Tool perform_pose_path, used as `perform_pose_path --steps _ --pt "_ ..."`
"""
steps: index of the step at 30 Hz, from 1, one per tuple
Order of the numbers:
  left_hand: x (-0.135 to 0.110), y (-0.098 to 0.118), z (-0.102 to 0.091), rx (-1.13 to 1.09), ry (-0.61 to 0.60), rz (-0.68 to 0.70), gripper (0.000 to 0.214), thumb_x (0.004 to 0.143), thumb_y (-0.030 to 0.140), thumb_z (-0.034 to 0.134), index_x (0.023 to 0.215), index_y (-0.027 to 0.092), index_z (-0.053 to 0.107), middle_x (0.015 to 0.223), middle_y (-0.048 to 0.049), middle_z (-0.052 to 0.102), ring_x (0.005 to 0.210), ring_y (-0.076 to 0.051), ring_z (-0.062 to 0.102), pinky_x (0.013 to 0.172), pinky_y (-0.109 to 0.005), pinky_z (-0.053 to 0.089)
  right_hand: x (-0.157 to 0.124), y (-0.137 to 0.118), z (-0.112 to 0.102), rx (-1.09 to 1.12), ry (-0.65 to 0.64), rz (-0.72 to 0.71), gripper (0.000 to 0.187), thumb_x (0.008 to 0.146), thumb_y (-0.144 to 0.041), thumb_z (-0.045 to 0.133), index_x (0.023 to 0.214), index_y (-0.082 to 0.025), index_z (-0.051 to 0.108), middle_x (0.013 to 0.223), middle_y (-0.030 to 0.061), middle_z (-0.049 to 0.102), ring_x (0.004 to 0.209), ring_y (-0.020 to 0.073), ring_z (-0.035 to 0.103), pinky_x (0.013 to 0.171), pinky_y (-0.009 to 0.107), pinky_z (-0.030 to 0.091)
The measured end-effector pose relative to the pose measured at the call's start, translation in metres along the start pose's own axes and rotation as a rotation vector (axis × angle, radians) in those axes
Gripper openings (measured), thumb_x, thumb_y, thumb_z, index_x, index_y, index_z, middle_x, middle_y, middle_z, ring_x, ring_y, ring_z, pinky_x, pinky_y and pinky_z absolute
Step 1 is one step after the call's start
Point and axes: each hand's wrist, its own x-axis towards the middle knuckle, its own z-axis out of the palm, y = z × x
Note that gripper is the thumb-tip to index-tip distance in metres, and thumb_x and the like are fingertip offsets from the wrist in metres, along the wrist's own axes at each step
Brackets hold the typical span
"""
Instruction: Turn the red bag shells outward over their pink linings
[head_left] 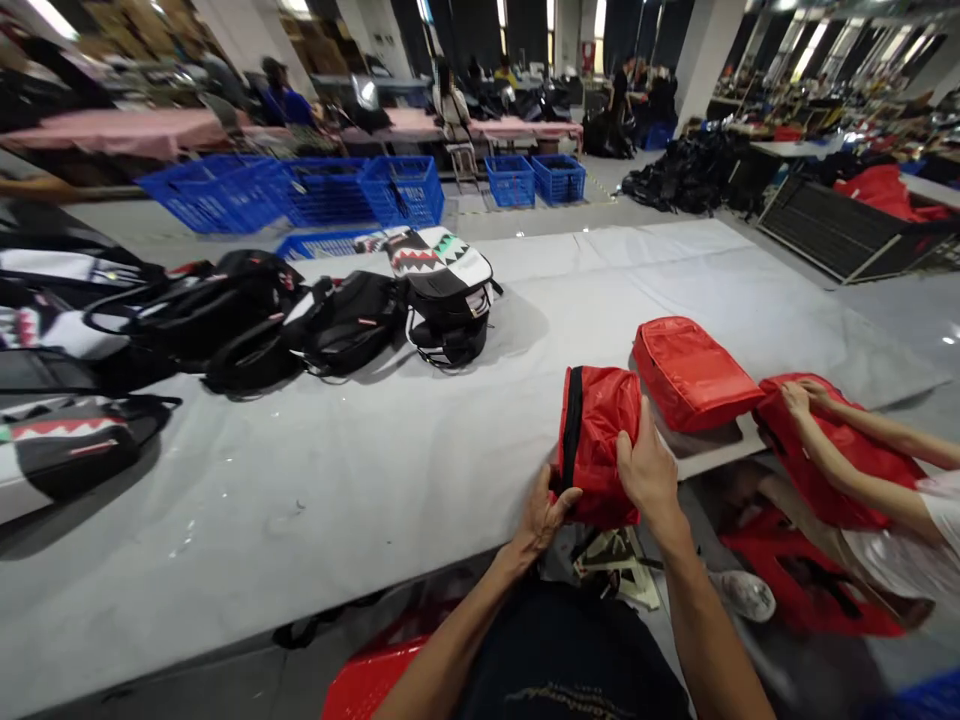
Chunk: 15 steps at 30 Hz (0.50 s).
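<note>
A red backpack [596, 435] with a black zipper strip stands at the near edge of the grey table [337, 480]. My left hand [546, 515] grips its lower left corner. My right hand [646, 470] presses on its right side. A second red backpack [690, 372] lies flat just behind and to the right. At the far right a co-worker's hands [802, 398] rest on a third red bag [840, 450].
Black and shark-print backpacks [442, 290] lie in a row across the table's left and middle. Blue crates [401, 188] stand on the floor beyond. More red bags [810, 580] lie below the table edge at right. People work at pink tables far back.
</note>
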Motion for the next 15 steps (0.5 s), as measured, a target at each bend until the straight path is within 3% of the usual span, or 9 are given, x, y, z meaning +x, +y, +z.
perform_pose_path --steps 5,8,12,15 --pt "-0.005 -0.004 -0.006 -0.055 -0.023 -0.005 0.059 0.086 0.082 0.068 0.102 0.026 0.057 0.095 -0.004 0.066 0.091 -0.027 0.061 0.092 -0.043 0.052 0.002 -0.003 -0.006 -0.038 0.029 0.026 0.08 0.107 -0.037 0.046 0.183 -0.017 0.03 0.162 0.0194 0.066 0.127 0.0373 0.075 0.109 0.049 0.06" --pt "-0.01 0.003 -0.008 -0.08 -0.026 0.01 0.052 0.091 0.075 0.067 0.101 0.025 0.057 0.091 -0.0016 0.061 0.087 -0.024 0.055 0.086 -0.04 0.048 0.002 -0.003 -0.007 -0.027 0.034 0.042 0.081 0.106 -0.038 0.047 0.183 -0.018 0.031 0.163 0.0174 0.065 0.128 0.0383 0.075 0.109 0.05 0.061" --pt "-0.002 0.027 -0.014 -0.179 0.015 0.091 0.047 0.1 0.072 0.061 0.103 0.025 0.055 0.089 0.0025 0.053 0.083 -0.021 0.051 0.081 -0.035 0.042 0.002 -0.007 -0.009 0.012 0.009 0.065 0.082 0.106 -0.037 0.047 0.183 -0.02 0.029 0.173 0.0146 0.056 0.142 0.0409 0.068 0.118 0.056 0.058" --pt "0.017 0.054 -0.017 -0.115 0.052 0.082 0.047 0.103 0.072 0.06 0.093 0.027 0.049 0.083 0.0056 0.045 0.076 -0.019 0.043 0.075 -0.034 0.036 0.0 -0.01 -0.01 0.032 0.008 0.05 0.083 0.105 -0.036 0.047 0.183 -0.017 0.028 0.175 0.0154 0.054 0.149 0.0398 0.064 0.123 0.057 0.055"
